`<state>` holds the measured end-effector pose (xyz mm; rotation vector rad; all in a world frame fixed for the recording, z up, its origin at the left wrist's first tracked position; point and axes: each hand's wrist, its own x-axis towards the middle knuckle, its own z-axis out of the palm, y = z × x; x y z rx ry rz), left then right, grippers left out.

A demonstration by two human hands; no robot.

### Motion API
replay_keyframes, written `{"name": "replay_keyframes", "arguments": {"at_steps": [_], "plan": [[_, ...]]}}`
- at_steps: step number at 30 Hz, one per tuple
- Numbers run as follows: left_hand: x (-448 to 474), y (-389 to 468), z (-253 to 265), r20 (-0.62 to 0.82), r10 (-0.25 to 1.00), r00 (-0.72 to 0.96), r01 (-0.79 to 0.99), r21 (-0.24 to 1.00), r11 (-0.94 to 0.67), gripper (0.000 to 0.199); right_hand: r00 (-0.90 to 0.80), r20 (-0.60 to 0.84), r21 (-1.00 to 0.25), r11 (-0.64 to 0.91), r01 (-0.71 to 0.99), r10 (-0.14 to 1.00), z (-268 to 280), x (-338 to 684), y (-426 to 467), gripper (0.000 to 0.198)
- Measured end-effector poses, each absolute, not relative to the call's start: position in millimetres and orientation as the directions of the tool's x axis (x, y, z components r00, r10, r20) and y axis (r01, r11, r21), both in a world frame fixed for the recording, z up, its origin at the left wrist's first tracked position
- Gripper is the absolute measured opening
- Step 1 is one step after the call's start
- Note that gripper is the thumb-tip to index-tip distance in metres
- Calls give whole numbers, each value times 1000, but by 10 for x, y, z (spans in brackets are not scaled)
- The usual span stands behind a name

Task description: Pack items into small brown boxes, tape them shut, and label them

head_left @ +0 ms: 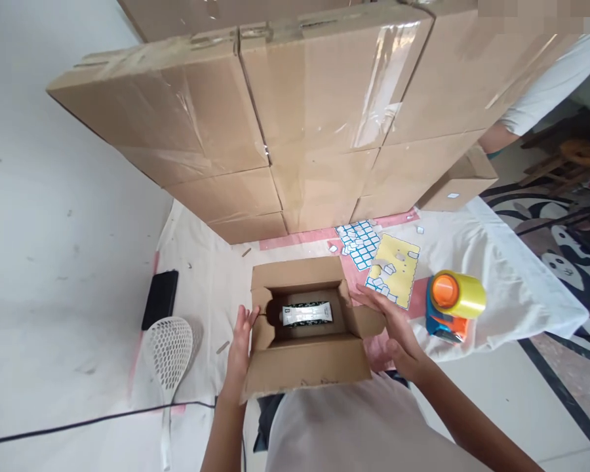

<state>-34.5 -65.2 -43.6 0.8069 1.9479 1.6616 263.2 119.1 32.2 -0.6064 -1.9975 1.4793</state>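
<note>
An open cardboard box stands in front of me with its flaps folded outward. Inside lies a white tube-like packet with a dark, patterned piece under it. My left hand is at the box's left side, fingers stretched upward by the left flap, the fingertips near or touching it. On the other side, my right hand lies along the right flap, fingers extended and thumb apart. Neither hand is visibly wrapped around anything.
Taped cardboard boxes form a wall behind. To the right are a yellow card, a blue-lined sticker sheet and a tape roll on a dispenser. Leftward lie a black phone-like object and white racket. Another person's arm shows.
</note>
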Motion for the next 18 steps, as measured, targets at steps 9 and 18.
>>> {"name": "replay_keyframes", "arguments": {"at_steps": [9,18], "plan": [[-410,-588,-232,361,769,-528,331,921,-206,119,-828,223,-953,292,-76,514,452,2284,1211,83],[60,-458,-162,193,592,-783,168,981,-97,76,-847,167,-978,193,-78,505,368,2450,1372,78]]}}
